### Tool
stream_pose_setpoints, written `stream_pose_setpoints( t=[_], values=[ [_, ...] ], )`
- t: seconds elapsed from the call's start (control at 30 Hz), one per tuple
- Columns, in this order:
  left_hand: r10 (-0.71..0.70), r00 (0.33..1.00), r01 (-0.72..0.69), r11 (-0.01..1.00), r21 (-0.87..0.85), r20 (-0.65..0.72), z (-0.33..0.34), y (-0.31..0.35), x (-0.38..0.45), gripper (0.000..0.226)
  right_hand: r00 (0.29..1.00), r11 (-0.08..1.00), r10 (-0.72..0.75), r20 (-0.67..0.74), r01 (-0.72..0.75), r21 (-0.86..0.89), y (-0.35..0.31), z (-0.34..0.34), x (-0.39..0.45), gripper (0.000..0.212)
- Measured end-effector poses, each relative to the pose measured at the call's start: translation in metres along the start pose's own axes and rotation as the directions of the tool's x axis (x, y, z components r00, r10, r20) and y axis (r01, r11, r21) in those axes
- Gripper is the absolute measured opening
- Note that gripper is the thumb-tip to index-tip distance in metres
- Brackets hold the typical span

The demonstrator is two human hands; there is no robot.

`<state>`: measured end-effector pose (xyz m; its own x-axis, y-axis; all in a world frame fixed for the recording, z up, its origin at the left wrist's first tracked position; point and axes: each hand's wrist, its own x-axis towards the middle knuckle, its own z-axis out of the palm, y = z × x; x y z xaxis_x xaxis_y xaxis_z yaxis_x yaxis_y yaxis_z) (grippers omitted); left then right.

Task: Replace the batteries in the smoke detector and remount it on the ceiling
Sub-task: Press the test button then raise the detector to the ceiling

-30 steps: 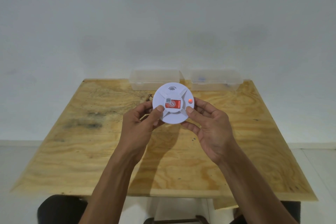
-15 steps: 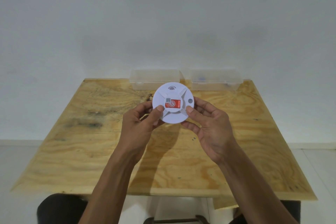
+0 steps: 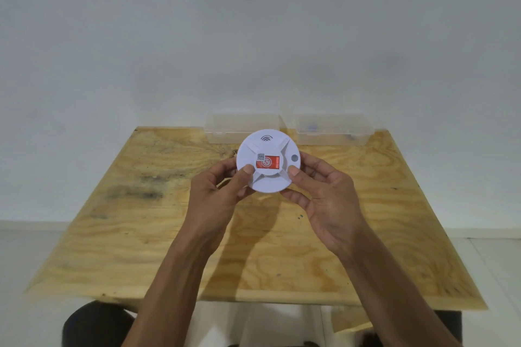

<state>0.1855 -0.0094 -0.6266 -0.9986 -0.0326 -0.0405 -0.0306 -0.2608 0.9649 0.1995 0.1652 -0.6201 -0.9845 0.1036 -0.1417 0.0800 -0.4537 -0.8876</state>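
Observation:
A round white smoke detector (image 3: 269, 180) is held up above the plywood table (image 3: 141, 234), its face toward me. It bears a red sticker with a small code square, a wave symbol near the top and a grey round button on its right side. My left hand (image 3: 217, 200) grips its left lower edge, thumb on the face. My right hand (image 3: 324, 200) grips the right lower edge, thumb on the face and fingers curled behind the rim.
Two clear plastic boxes stand at the table's far edge against the white wall: one (image 3: 242, 125) behind the detector, the other (image 3: 335, 128) to its right with something small and blue inside. Dark stains mark the table's left part.
The button on the detector's right side glowed orange one second ago and is grey now. Both hands and the detector have stayed in place.

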Motion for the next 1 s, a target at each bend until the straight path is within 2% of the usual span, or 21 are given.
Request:
stream_pose_setpoints(
  t=[0.5, 0.73, 0.87, 1.0],
  values=[
    [-0.011, 1.000, 0.012, 0.996, 0.085, -0.013, 0.001, -0.001, 0.018, 0.022, 1.000, 1.000, -0.006, -0.008, 0.005, -0.012, 0.000, 0.000, 0.020, 0.037],
    [-0.004, 1.000, 0.007, 0.992, 0.130, -0.025, 0.006, 0.004, 0.041, 0.021, 0.999, 0.996, -0.025, -0.028, 0.022, -0.082, -0.004, 0.004, 0.043, 0.038],
    [0.000, 0.999, 0.007, 0.990, 0.138, -0.049, 0.016, 0.032, 0.044, 0.024, 0.997, 0.995, -0.011, -0.071, 0.004, -0.104, -0.032, 0.018, 0.046, 0.035],
    [-0.008, 0.999, 0.013, 0.990, 0.137, -0.037, 0.032, 0.090, 0.040, 0.025, 0.996, 0.988, -0.045, -0.081, 0.033, -0.151, -0.084, 0.042, 0.037, 0.034]
  ],
)
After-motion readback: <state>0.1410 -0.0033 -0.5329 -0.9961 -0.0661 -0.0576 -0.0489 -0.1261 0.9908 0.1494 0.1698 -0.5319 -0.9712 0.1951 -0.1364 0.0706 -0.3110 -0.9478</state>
